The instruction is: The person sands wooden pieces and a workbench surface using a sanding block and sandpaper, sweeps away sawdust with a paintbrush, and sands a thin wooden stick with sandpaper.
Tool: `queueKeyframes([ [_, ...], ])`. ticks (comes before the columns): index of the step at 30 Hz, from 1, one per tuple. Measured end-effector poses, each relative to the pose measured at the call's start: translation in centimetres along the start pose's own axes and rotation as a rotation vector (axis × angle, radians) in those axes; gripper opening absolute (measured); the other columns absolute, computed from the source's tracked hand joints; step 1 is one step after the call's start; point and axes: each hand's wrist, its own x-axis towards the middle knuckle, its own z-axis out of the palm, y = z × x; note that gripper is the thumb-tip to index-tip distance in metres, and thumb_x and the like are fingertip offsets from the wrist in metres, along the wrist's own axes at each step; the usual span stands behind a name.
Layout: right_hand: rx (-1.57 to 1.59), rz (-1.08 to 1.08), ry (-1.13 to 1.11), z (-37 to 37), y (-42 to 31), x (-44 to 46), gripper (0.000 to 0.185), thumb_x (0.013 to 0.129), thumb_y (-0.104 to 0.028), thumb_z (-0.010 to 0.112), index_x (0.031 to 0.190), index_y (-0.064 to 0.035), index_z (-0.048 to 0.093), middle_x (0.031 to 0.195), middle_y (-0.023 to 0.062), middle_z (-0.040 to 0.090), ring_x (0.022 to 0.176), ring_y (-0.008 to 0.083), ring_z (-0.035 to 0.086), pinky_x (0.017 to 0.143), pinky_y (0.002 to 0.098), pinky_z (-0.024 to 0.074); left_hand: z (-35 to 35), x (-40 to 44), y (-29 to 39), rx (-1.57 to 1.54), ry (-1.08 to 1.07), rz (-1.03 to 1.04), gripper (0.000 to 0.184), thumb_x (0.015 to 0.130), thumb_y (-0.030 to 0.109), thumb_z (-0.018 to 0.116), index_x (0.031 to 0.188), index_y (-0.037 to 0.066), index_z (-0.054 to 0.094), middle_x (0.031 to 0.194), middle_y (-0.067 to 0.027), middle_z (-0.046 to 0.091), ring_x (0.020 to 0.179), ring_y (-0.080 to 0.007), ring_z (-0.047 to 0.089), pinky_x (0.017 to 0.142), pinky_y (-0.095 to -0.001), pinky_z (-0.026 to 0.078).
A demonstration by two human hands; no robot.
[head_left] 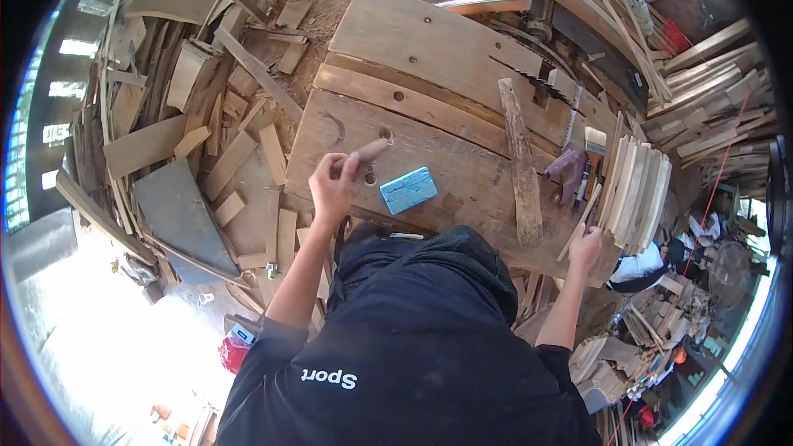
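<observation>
My left hand (330,187) is closed around a short, rounded wooden piece (372,149), slightly blurred, whose far end is near a hole in the workbench (454,157). A light-blue rectangular block (409,190) with dark marks lies on the bench, to the right of that hand. Over at the bench's right end, my right hand (586,244) is closed on the lower end of a thin wooden strip (584,213). Beside this hand stands a bundle of wooden slats (634,194).
A rough wooden stick (520,165) lies across the bench. Near its right side are a brush (595,140), a purple item (566,167) and a saw blade (570,126). Scrap boards (235,161) crowd the floor at left; stacked planks (710,99) fill the right.
</observation>
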Motion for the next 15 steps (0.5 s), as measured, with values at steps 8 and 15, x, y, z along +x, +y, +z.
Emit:
queueKeyframes([
  [8,-0.015,0.004,-0.106,2.2,-0.1,-1.1,0.027,0.101,-0.027,0.060,0.102,-0.0005,0.060,0.095,0.0238,0.070,0.094,0.0436,0.067,0.082,0.0524,0.0518,-2.9,3.9,-2.1,0.169,0.283,0.161,0.035,0.097,0.037,0.074,0.099,0.002,0.069,0.079,-0.0105,0.068,0.064,-0.0184,0.059,0.065,-0.0330,0.049],
  [15,0.395,-0.278,-0.125,-7.8,-15.1,0.4,0.023,0.104,-0.017,0.057,0.119,-0.0019,0.065,0.100,0.0238,0.071,0.090,0.0415,0.069,0.079,0.0474,0.0526,-1.6,4.7,-4.8,0.492,0.304,0.340,0.028,0.098,0.032,0.069,0.110,0.007,0.065,0.104,-0.0117,0.067,0.103,-0.0333,0.059,0.092,-0.0449,0.045],
])
